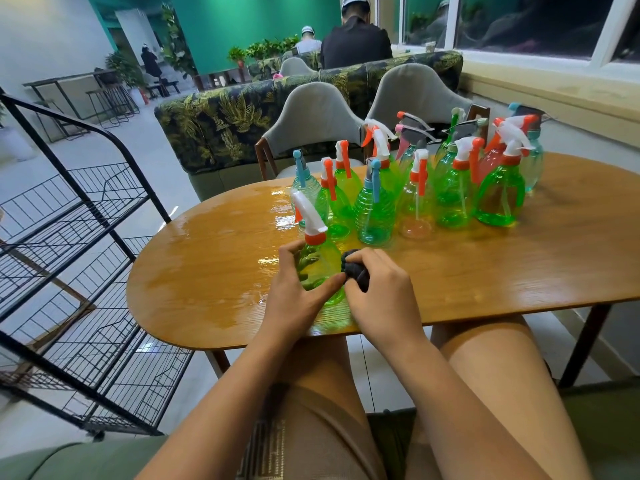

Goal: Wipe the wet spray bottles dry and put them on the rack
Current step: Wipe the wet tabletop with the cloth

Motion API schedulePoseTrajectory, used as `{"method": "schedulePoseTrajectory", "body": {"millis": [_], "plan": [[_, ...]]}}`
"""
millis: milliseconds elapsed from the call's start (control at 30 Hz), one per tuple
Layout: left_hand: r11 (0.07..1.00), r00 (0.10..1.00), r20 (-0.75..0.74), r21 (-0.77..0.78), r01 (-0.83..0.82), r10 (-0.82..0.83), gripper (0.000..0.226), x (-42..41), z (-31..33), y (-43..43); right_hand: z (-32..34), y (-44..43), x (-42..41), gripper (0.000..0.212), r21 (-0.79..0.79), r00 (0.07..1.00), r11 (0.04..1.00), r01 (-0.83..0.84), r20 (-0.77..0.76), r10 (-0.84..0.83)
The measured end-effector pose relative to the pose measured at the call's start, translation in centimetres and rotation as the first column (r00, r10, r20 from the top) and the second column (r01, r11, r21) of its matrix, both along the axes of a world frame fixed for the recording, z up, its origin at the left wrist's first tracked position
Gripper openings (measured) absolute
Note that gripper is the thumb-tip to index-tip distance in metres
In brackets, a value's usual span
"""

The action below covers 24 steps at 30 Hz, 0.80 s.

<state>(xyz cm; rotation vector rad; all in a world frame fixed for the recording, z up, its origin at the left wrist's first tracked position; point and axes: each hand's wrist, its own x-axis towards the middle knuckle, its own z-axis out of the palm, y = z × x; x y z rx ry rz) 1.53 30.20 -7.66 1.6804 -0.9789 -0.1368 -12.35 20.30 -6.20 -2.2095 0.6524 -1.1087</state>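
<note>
Left hand (294, 296): fingers and thumb wrapped around the body of a green spray bottle (320, 261) with a white trigger and orange collar. The bottle is at the near edge of the counter (485, 271), head leaning slightly left. Can't tell if its base sits on the counter or is just above it.

Right hand (381, 299): fingers curled around a bunched dark cloth (356, 271), with the cloth pressed against the right side of that bottle. Both hands meet low on the bottle.

The counter is an oval of wood grain, with a wet sheen across its left and middle parts.

The other spray bottles (415, 195) stand upright in a tight cluster at the far side of the counter, well apart from the held one. Most are green, a few blue-tinted or clear. Triggers are orange, white, blue and grey.

The black wire rack (114, 233) stands on the floor just left of the counter, its tiered wire shelves sloped.

Two grey chairs (311, 116) stand behind the counter, with a leaf-print sofa (225, 126) behind them. People are seated further back, facing away.
</note>
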Motion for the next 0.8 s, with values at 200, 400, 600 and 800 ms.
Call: {"method": "schedulePoseTrajectory", "body": {"millis": [200, 400, 600, 800], "plan": [[0.998, 0.982, 0.185, 0.051, 0.022, -0.031, 0.072, -0.2, 0.2, -0.2, 1.9, 0.8, -0.8, 0.039, -0.144, 0.985, 0.99, -0.012, 0.168, 0.037], [0.998, 0.975, 0.22, 0.061, 0.008, -0.021, 0.075, -0.3, 0.2, -0.2, 2.0, 0.8, -0.8, 0.04, -0.154, 0.986, 0.988, -0.008, 0.166, 0.034], [0.999, 0.993, 0.114, 0.032, 0.036, -0.04, 0.076, -0.2, 0.1, 0.1, 1.3, 0.2, -0.5, 0.033, -0.095, 0.994, 0.995, 0.012, 0.11, -0.002], [0.999, 0.999, 0.035, 0.02, 0.034, -0.035, 0.076, -0.2, 0.5, 0.0, 0.1, -0.3, 0.1, 0.021, 0.026, 0.998, 0.999, 0.027, -0.06, -0.025]]}}
